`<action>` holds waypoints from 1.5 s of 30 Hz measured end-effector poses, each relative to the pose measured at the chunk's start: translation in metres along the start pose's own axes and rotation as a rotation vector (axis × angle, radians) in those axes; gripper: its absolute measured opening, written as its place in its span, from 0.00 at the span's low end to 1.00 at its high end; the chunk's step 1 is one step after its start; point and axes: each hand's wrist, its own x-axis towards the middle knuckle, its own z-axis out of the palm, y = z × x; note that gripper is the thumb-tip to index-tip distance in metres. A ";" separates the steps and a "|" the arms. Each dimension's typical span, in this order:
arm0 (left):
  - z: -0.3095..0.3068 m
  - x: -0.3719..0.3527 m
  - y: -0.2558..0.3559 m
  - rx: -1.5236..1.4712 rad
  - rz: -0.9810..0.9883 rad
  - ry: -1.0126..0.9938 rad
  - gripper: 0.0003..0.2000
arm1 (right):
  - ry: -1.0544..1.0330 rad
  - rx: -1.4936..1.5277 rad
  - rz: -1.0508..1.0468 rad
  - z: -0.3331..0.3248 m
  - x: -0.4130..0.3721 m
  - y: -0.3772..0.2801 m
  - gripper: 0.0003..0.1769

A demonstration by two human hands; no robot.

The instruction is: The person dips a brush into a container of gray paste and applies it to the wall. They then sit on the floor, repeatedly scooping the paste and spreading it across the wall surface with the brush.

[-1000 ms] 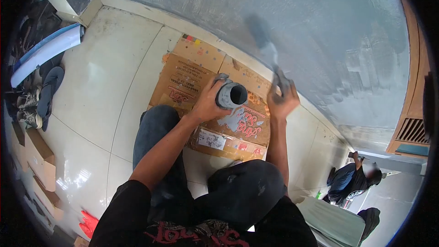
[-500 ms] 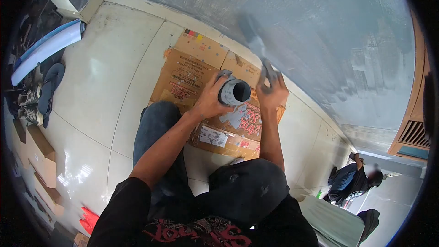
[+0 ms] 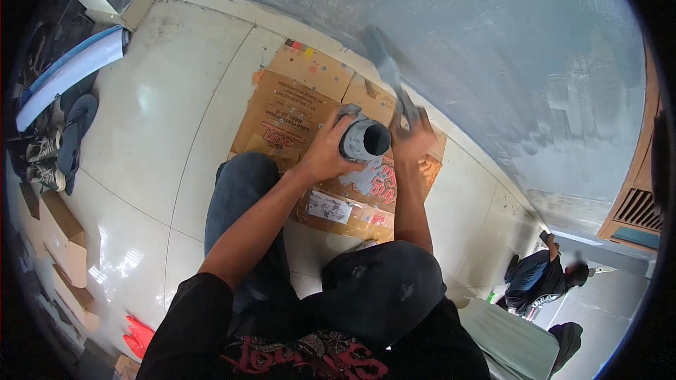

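Note:
My left hand (image 3: 331,146) is wrapped round a paint-smeared grey cup (image 3: 355,142), tilted so that its dark opening faces right. In my right hand (image 3: 414,137) is the handle of a paintbrush (image 3: 386,63), blurred by motion. The brush head lies against the lower part of the grey-painted wall (image 3: 479,42), just above the pale baseboard. Under both hands, a flattened cardboard box (image 3: 296,109) with paint spots and red lettering covers the floor tiles. Whatever is inside the cup cannot be made out.
Shoes (image 3: 46,162), a rolled white sheet (image 3: 74,74) and open cardboard boxes (image 3: 63,239) line the left side. A red glove-like item (image 3: 137,336) lies at lower left. Another person (image 3: 542,281) crouches at far right, behind a pale green panel (image 3: 507,341). A wooden vent frame (image 3: 637,204) edges the wall.
My right hand and the paintbrush have moved slightly left along the wall's lower edge. My left hand and the cup have hardly shifted.

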 end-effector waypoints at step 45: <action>0.026 -0.006 0.023 0.135 0.118 0.103 0.38 | 0.180 -0.322 -0.009 -0.239 0.124 0.095 0.24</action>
